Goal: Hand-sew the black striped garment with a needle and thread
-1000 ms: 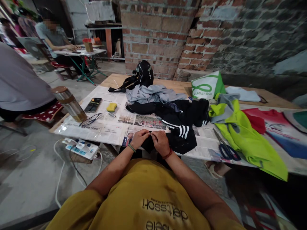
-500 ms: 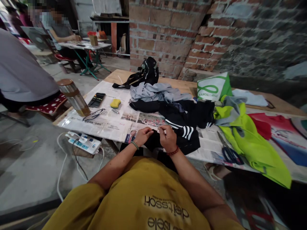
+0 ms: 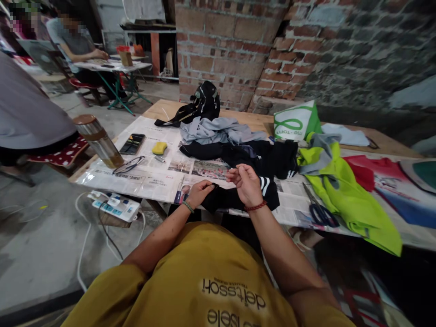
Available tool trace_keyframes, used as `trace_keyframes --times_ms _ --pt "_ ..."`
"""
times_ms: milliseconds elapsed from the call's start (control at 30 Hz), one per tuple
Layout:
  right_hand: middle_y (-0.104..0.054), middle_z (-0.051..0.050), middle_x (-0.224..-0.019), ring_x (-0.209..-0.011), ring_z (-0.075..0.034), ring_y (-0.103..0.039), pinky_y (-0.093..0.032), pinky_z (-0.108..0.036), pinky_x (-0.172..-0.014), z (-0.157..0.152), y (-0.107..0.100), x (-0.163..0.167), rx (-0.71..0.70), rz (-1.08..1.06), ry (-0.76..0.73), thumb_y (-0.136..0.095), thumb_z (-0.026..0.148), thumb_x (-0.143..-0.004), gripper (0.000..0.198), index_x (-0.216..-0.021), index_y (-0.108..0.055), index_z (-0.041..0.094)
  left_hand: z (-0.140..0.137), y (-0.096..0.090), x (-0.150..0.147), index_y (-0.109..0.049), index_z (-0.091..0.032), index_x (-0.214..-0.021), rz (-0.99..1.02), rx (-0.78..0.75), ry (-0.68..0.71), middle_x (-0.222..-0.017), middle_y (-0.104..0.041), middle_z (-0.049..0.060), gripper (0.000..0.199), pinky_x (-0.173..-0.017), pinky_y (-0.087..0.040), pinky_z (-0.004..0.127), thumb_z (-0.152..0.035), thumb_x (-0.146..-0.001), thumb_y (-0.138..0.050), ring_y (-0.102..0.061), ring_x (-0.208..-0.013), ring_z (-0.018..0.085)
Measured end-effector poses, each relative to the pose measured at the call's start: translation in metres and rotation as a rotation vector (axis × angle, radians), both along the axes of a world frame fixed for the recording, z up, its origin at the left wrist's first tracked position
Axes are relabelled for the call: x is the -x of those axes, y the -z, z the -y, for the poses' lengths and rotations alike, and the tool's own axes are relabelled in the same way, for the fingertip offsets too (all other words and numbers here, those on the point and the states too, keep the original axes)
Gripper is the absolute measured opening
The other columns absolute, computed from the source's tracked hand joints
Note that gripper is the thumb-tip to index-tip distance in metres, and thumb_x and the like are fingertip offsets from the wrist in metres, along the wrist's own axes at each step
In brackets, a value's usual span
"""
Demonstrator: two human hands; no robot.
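My left hand, with a green bead bracelet at the wrist, pinches the edge of a black garment with white stripes at the front of the table. Lifted a little above the same garment, my right hand wears a red bracelet. Its thumb and forefinger are pinched together, and whatever they hold is too small to make out. More dark clothing lies just beyond both hands, with a grey cloth behind it.
Newspaper covers the table. On the left stand a steel flask, a phone, glasses and a yellow sponge. Scissors and a neon yellow garment lie right. A power strip hangs below. People sit nearby.
My right hand has moved up and to the right, away from my left hand and the fabric edge. My left hand keeps its pinch on the black garment. The view has shifted slightly.
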State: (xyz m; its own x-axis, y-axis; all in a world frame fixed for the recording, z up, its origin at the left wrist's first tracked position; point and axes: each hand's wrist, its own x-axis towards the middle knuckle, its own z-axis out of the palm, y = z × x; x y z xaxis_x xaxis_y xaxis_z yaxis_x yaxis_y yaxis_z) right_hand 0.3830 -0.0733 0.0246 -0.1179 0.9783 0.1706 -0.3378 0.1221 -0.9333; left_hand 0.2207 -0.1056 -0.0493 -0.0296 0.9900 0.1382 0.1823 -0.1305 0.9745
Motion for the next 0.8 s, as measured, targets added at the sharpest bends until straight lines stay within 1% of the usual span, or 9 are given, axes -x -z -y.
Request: trace_keyframes --times_ms 100,267,367,467,533,600,733,800 --pt "-0.066 0.002 -0.073 -0.063 -0.014 -0.067 -0.054 -0.025 -0.056 -0.006 -0.010 -0.014 -0.027 -0.057 0.053 -0.061 0.041 -0.078 0.023 -0.087 -0.051 0.022 -0.001 0.001 0.000 -0.058 -0.015 -0.073 0.010 0.003 0.004 -0.062 -0.050 -0.004 0.023 -0.057 -0.033 0.021 -0.038 -0.077 -0.054 -0.041 -0.059 0.009" --pt "-0.067 0.003 -0.071 -0.061 -0.013 -0.067 -0.054 -0.023 -0.054 -0.010 -0.022 -0.033 -0.084 -0.123 0.085 -0.065 0.040 -0.075 0.025 -0.086 -0.054 0.021 -0.001 0.002 -0.001 -0.058 -0.015 -0.073 0.029 0.020 0.001 -0.061 -0.049 -0.004 0.024 -0.056 -0.033 0.021 -0.039 -0.076 -0.055 -0.041 -0.057 0.008" --pt "-0.068 0.003 -0.070 -0.060 -0.012 -0.066 -0.054 -0.022 -0.054 -0.008 -0.027 -0.040 -0.090 -0.132 0.096 -0.066 0.039 -0.076 0.023 -0.086 -0.055 0.021 -0.001 0.002 -0.001 -0.058 -0.015 -0.073 0.058 0.022 0.002 -0.062 -0.049 -0.004 0.024 -0.057 -0.033 0.021 -0.038 -0.076 -0.056 -0.041 -0.058 0.008" --pt "-0.068 0.003 -0.069 -0.056 -0.011 -0.065 -0.054 -0.023 -0.053 -0.001 -0.026 -0.041 -0.078 -0.124 0.093 -0.065 0.039 -0.076 0.022 -0.085 -0.055 0.021 0.000 0.002 -0.002 -0.059 -0.014 -0.074 0.096 0.023 0.001 -0.063 -0.051 -0.004 0.023 -0.058 -0.034 0.021 -0.038 -0.075 -0.057 -0.042 -0.059 0.008" --pt "-0.067 0.003 -0.069 -0.054 -0.010 -0.063 -0.052 -0.022 -0.051 0.007 -0.020 -0.039 -0.061 -0.099 0.087 -0.064 0.039 -0.077 0.022 -0.086 -0.056 0.020 0.000 0.001 -0.002 -0.059 -0.015 -0.074 0.127 0.024 -0.012 -0.064 -0.052 -0.004 0.024 -0.059 -0.035 0.021 -0.038 -0.074 -0.058 -0.043 -0.059 0.008" --pt "-0.066 0.003 -0.067 -0.051 -0.009 -0.060 -0.050 -0.021 -0.048 0.017 -0.008 -0.039 -0.029 -0.060 0.085 -0.063 0.040 -0.077 0.022 -0.085 -0.056 0.020 0.000 0.000 -0.002 -0.059 -0.014 -0.073 0.150 0.020 -0.032 -0.064 -0.052 -0.004 0.024 -0.059 -0.035 0.021 -0.038 -0.073 -0.059 -0.044 -0.060 0.008" --pt "-0.062 0.004 -0.061 -0.044 -0.008 -0.054 -0.046 -0.021 -0.044 0.035 0.026 -0.047 0.050 0.037 0.114 -0.062 0.039 -0.076 0.022 -0.083 -0.058 0.019 -0.002 0.002 -0.002 -0.060 -0.014 -0.073 0.144 0.002 -0.063 -0.065 -0.052 -0.003 0.021 -0.060 -0.037 0.021 -0.036 -0.073 -0.060 -0.045 -0.062 0.008" --pt "-0.060 0.004 -0.060 -0.044 -0.007 -0.052 -0.044 -0.020 -0.044 0.038 0.045 -0.056 0.067 0.093 0.168 -0.061 0.039 -0.076 0.023 -0.084 -0.059 0.018 -0.002 0.003 -0.002 -0.062 -0.014 -0.081 0.142 -0.015 -0.055 -0.068 -0.054 -0.002 0.021 -0.061 -0.038 0.021 -0.033 -0.073 -0.060 -0.047 -0.063 0.009"
